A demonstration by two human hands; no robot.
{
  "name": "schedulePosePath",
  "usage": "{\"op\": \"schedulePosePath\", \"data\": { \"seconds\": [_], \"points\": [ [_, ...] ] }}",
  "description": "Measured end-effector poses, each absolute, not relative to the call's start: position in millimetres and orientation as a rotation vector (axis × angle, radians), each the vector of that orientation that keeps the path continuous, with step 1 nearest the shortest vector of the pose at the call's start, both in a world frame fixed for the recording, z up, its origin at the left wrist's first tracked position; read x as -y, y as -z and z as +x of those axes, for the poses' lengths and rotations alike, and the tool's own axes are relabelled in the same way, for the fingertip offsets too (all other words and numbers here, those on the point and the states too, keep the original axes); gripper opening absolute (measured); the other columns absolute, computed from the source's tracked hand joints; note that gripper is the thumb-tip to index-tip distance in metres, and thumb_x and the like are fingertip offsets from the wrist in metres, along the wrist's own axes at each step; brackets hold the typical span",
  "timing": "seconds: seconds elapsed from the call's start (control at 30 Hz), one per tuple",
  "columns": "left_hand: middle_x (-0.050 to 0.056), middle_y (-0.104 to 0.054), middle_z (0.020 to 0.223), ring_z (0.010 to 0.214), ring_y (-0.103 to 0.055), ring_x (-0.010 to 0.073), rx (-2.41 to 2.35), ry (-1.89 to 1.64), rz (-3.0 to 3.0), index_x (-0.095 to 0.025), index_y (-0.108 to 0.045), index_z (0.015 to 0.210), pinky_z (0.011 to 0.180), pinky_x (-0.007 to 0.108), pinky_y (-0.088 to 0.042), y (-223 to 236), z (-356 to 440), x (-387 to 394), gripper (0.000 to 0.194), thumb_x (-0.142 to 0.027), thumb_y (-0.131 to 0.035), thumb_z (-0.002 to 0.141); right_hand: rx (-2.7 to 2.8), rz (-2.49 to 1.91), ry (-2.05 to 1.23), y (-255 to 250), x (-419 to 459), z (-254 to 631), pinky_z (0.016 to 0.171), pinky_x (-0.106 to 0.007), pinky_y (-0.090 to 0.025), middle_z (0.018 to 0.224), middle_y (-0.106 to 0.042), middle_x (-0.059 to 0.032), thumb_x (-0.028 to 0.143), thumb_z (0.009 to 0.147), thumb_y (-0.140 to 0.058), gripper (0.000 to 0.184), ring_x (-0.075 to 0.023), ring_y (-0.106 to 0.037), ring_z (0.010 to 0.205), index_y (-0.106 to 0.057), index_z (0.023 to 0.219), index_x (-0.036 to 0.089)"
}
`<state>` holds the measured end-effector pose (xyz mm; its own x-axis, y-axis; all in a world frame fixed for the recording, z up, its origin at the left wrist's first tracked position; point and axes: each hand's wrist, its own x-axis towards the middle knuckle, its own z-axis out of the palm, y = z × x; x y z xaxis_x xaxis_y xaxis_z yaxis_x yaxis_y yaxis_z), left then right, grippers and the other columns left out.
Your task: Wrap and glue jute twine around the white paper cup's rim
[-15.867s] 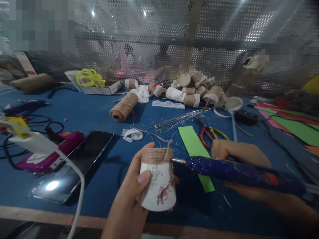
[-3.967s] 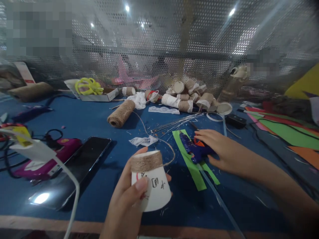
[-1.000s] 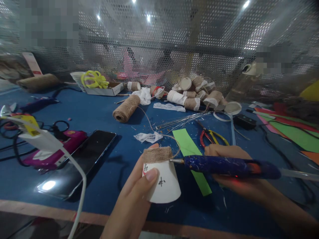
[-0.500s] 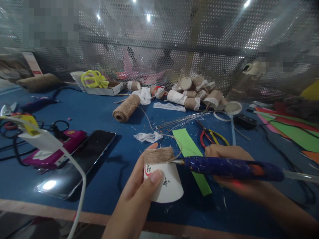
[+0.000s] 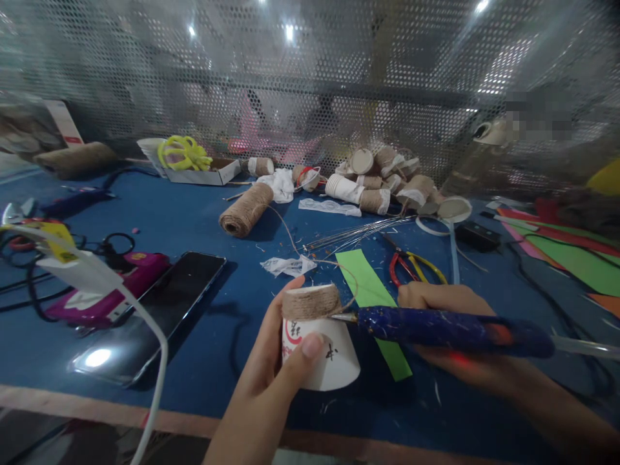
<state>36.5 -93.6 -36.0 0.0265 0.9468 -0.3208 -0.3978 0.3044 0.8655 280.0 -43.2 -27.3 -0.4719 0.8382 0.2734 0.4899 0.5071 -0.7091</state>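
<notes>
My left hand [image 5: 278,361] is closed around a white paper cup [image 5: 334,361], held with its twine-wrapped end up. Brown twine [image 5: 310,303] circles that upper end in close rows. My right hand [image 5: 448,310] grips a blue glue gun [image 5: 426,328], a clear glue stick [image 5: 586,347] protruding from its back. The gun's metal nozzle points left and meets the cup at the lower edge of the twine. A loose strand loops from the cup back toward the twine roll [image 5: 246,210] lying on the table.
Under the gun lies a green paper strip [image 5: 368,284], with red and yellow pliers [image 5: 416,265] beyond. Wrapped cups [image 5: 378,187] are heaped at the back. A phone [image 5: 169,303], purple power strip [image 5: 140,271] and white cable [image 5: 155,336] occupy the left; coloured sheets [image 5: 576,252] lie right.
The cup has turned slightly in my left hand, showing more of its red print and more of its upper end. The glue gun stays almost where it was, nozzle at the twine's edge.
</notes>
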Motion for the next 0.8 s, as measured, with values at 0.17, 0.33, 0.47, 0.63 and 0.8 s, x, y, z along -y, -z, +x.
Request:
{"op": "schedulePosePath", "data": {
  "seconds": [0.17,0.33,0.47,0.63,0.8],
  "points": [
    [0.003,-0.077,0.131,0.116,-0.070,0.0301,-1.102,-1.192,0.729,-0.036,-0.050,0.154,0.102,0.038,-0.049,41,41,93,0.084,-0.061,-0.082,0.080,2.140,-1.099,-0.743,24,45,278,0.048,-0.027,-0.027,0.060,-0.046,0.0063,0.024,0.089,-0.063,0.033,-0.0107,-0.039,0.051,-0.038,0.068,0.024],
    [0.006,-0.075,0.134,0.119,-0.068,0.0337,-1.077,-1.191,0.710,-0.034,-0.048,0.155,0.105,0.043,-0.047,46,39,90,0.091,-0.060,-0.084,0.076,2.133,-1.085,-0.726,23,45,279,0.048,-0.026,-0.029,0.060,-0.048,0.0057,0.023,0.087,-0.063,0.030,-0.0113,-0.041,0.051,-0.040,0.068,0.024],
    [0.006,-0.081,0.125,0.118,-0.072,0.0332,-1.026,-1.206,0.549,-0.031,-0.045,0.159,0.095,0.037,-0.053,42,35,88,0.098,-0.049,-0.089,0.073,2.148,-1.086,-0.660,24,43,281,0.050,-0.027,-0.031,0.060,-0.049,0.0057,0.024,0.088,-0.062,0.030,-0.0118,-0.043,0.051,-0.041,0.067,0.024],
    [0.008,-0.086,0.105,0.094,-0.081,0.0304,-0.823,-1.230,0.493,-0.024,-0.026,0.167,0.072,0.031,-0.059,49,30,80,0.112,-0.039,-0.089,0.075,2.144,-1.166,-0.658,22,42,282,0.053,-0.029,-0.036,0.062,-0.053,0.0039,0.020,0.086,-0.062,0.027,-0.0139,-0.046,0.053,-0.044,0.067,0.024],
    [0.003,-0.086,0.102,0.079,-0.079,0.0273,-0.698,-1.356,0.556,-0.029,-0.064,0.143,0.066,0.033,-0.063,63,20,62,0.084,-0.043,-0.096,0.067,2.076,-1.184,-0.565,20,38,287,0.053,-0.029,-0.035,0.063,-0.056,0.0034,0.020,0.084,-0.063,0.022,-0.0153,-0.050,0.055,-0.049,0.068,0.024]
  ]
}}
